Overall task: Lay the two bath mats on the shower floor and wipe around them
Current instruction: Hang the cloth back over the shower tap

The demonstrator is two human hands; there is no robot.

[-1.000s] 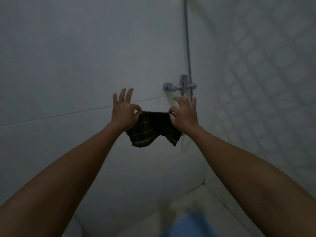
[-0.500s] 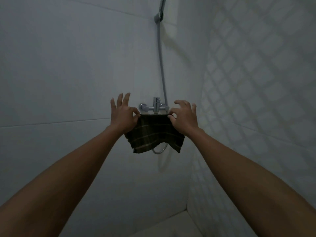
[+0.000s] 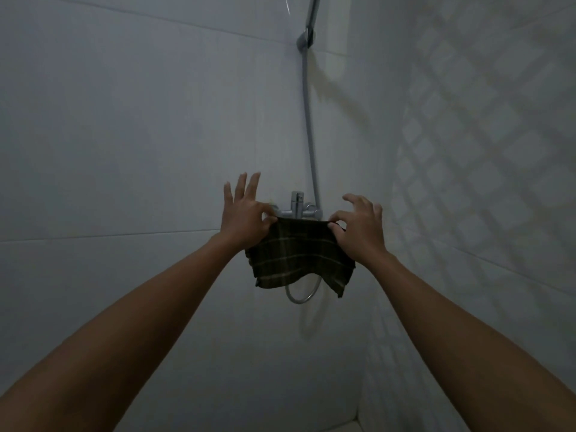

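A dark checked cloth [image 3: 296, 260] with pale stripes hangs in front of the wall, stretched between both hands at its top edge. My left hand [image 3: 244, 218] pinches the cloth's left top corner with thumb and forefinger, its other fingers spread upward. My right hand [image 3: 358, 227] pinches the right top corner, fingers curled above it. The cloth's top edge sits right at the chrome shower tap [image 3: 296, 207], hiding its lower part. No bath mat is in view.
A grey shower hose [image 3: 308, 120] runs up from a loop below the cloth to a wall bracket [image 3: 305, 39]. Plain white tiles cover the wall ahead; a diamond-patterned wall [image 3: 467, 151] stands at the right. A strip of floor [image 3: 352, 427] shows at the bottom.
My view has tilted up, so the floor and a blue patch on it dropped out of sight. Both hands carried the cloth up to the tap, still pinching its corners.
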